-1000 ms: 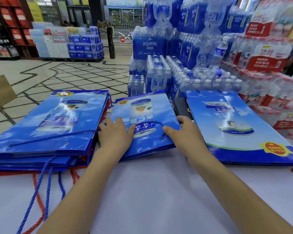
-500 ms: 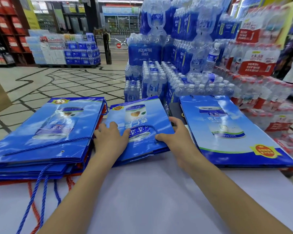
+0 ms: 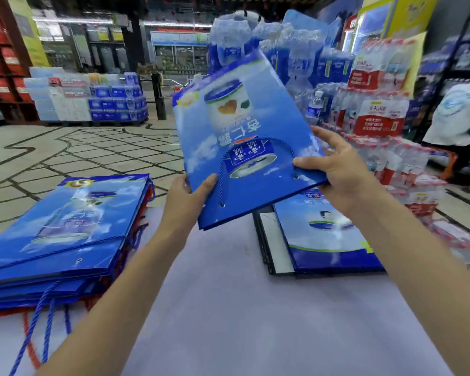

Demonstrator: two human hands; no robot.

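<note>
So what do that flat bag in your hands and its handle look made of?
The bag looks like glossy laminated paper or card: printed face with sheen, crisp flat edges. Its handle looks like twisted blue cord, threaded through a small eyelet.

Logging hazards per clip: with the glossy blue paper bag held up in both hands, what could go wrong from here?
Left hand and right hand pinch only the near edge of the flat glossy blue paper bag; tilted, it might slip. Its far end looks near the shrink-wrapped water bottle packs; a swing could knock them. Its loose blue cord handle could snag a thumb.
</note>
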